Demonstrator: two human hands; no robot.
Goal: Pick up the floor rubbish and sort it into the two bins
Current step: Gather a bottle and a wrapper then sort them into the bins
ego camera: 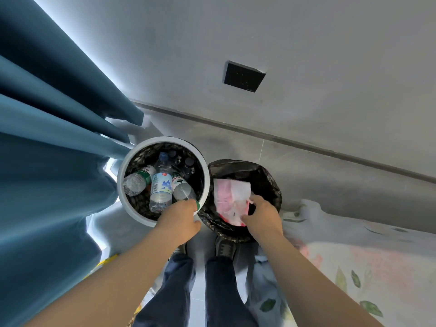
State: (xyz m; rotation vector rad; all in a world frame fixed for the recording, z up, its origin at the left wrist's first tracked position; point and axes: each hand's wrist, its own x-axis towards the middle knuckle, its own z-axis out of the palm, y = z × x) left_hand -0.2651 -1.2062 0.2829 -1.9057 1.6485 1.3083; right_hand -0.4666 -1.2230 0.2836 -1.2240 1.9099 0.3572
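Note:
Two bins stand side by side against the wall. The white-rimmed bin (122,171) on the left holds several plastic bottles. My left hand (181,218) grips the green-capped neck end of one clear bottle (181,188), which slants down into that bin. The bin lined with a black bag (266,173) on the right holds pink-and-white paper or plastic wrapping (230,197). My right hand (263,214) is over this bin, fingers pinching the edge of the wrapping.
A blue curtain (47,149) hangs close on the left. A floral bedsheet (354,256) lies on the right. My legs and shoes (224,249) stand just before the bins. The grey wall carries a black socket plate (244,76). Something yellow (106,261) lies on the floor by the curtain.

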